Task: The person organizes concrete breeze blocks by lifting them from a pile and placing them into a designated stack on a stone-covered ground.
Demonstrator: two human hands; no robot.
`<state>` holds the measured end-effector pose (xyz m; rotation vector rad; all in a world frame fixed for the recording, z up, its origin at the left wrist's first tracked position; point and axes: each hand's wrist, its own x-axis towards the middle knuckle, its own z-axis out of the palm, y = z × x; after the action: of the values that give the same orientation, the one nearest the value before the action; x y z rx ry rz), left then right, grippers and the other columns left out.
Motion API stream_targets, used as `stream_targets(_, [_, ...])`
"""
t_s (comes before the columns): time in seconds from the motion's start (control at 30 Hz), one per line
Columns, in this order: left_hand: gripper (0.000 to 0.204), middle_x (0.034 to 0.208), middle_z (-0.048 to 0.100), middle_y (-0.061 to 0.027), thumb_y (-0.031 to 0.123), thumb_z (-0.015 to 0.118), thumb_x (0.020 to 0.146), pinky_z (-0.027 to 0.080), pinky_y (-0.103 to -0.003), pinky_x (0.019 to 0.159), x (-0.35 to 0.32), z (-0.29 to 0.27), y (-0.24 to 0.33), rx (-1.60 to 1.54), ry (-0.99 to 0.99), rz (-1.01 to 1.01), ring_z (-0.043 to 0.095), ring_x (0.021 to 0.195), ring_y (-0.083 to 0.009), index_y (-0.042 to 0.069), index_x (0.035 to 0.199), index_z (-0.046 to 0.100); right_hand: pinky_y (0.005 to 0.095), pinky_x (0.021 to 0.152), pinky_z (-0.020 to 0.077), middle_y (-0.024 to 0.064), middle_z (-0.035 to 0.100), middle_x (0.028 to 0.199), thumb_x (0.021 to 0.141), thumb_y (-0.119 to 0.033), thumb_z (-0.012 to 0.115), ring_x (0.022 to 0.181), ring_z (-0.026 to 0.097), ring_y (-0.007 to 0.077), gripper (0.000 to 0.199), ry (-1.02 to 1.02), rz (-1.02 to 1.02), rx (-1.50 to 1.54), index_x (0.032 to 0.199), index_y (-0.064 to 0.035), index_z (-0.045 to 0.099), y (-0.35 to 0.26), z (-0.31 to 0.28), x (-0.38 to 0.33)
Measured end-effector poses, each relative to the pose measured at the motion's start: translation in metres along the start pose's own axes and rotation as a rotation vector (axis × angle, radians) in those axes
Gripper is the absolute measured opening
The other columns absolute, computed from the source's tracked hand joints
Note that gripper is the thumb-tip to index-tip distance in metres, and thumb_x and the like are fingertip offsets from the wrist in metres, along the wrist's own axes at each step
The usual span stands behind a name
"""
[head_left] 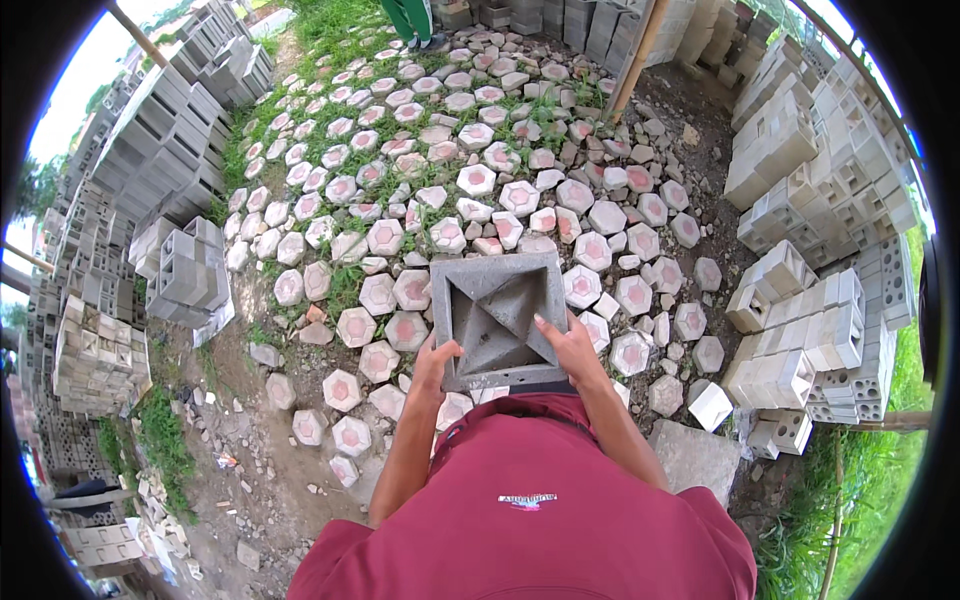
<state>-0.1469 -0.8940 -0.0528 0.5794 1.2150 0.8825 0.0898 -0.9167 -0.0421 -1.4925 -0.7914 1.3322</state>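
You carry the square grey concrete block [498, 315] at chest height over the hexagonal pavers [470, 180]. Your left hand [435, 362] and right hand [570, 345] each close their grip on a near corner, sharing its weight evenly.

Bright even daylight, soft shadows, sharp centre, fisheye-bent edges.

Pink-centred hexagonal pavers [470, 180] lie on the ground beyond the fingers; grass [345, 285] grows between them. Stacked grey hollow blocks [160, 150] stand far left; paler block stacks [820, 330] stand right of the fingers.
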Motion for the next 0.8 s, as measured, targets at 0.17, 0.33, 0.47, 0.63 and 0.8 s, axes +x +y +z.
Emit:
stream_targets(0.17, [0.037,0.087,0.056,-0.0061,0.014,0.061,0.067,0.047,-0.035,0.068,0.069,0.051,0.059,0.058,0.001,-0.015,0.056,0.078,-0.0186,0.002,0.102,0.057,0.0316,0.094,0.0424,0.0147,0.059,0.118,0.088,-0.020,0.066,0.106,0.056,0.0200,0.052,-0.032,0.007,0.048,0.129,0.0056,0.047,-0.060,-0.022,0.084])
stream_targets(0.33, [0.039,0.089,0.056,-0.0079,0.016,0.063,0.067,0.047,-0.034,0.069,0.109,0.102,0.112,0.040,0.057,-0.060,0.055,0.079,-0.0197,0.002,0.103,0.057,0.0335,0.096,0.0418,0.0158,0.057,0.122,0.088,-0.022,0.066,0.109,0.054,0.0214,0.055,-0.063,-0.017,0.000,0.130,0.0069,0.045,-0.115,-0.033,0.150])
stream_targets(0.47, [0.040,0.089,0.056,-0.0092,0.016,0.062,0.067,0.047,-0.034,0.068,0.157,0.121,0.146,0.083,0.114,-0.071,0.056,0.080,-0.0206,0.002,0.104,0.056,0.0333,0.092,0.0442,0.0144,0.060,0.117,0.089,-0.023,0.066,0.104,0.057,0.0201,0.050,-0.018,-0.010,-0.035,0.126,0.0059,0.049,-0.121,-0.035,0.211])
stream_targets(0.63, [0.037,0.085,0.055,-0.0082,0.014,0.060,0.068,0.048,-0.033,0.064,0.268,0.111,0.170,0.028,-0.061,-0.054,0.057,0.076,-0.0196,0.002,0.102,0.055,0.0328,0.090,0.0455,0.0133,0.062,0.114,0.090,-0.022,0.065,0.102,0.058,0.0195,0.046,-0.012,0.020,0.017,0.125,0.0048,0.051,-0.139,-0.016,0.299])
stream_targets(0.8, [0.038,0.080,0.056,-0.0051,0.016,0.062,0.068,0.043,-0.029,0.063,0.381,0.117,0.229,0.012,-0.056,-0.043,0.052,0.069,-0.0157,0.003,0.103,0.057,0.0312,0.090,0.0447,0.0129,0.063,0.113,0.089,-0.019,0.065,0.101,0.058,0.0194,0.044,0.066,0.051,0.036,0.124,0.0043,0.053,-0.178,0.016,0.411])
